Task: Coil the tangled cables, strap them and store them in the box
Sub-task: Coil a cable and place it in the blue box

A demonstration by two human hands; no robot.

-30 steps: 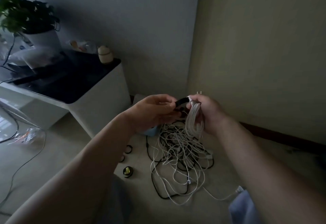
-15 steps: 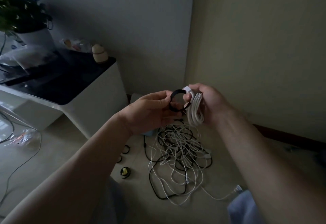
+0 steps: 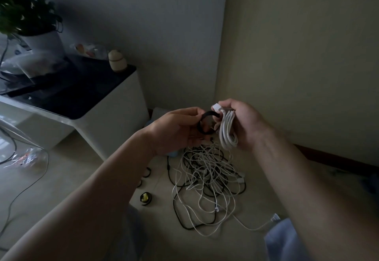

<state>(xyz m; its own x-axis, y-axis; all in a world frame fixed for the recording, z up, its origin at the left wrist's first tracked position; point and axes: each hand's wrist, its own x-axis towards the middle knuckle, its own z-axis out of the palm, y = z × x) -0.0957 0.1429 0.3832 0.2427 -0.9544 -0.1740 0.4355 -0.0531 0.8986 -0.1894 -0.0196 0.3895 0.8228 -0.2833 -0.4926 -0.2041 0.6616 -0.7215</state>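
Dim corner of a room: a person's right hand (image 3: 244,123) grips a coiled white cable (image 3: 227,131) near its top, a plug poking out above the fingers, while the left hand (image 3: 180,129) pinches a black strap (image 3: 202,125) curled into a loop just beside the coil. The strap should go round the bundle's middle and be drawn snug before the grip eases, or the loops will likely spring apart. On the floor (image 3: 82,178) below lies the tangle of cables (image 3: 207,178), a roll of strapping (image 3: 146,198) near it. The box is hard to make out: a pale blue shape (image 3: 174,154) shows behind the left wrist, mostly hidden
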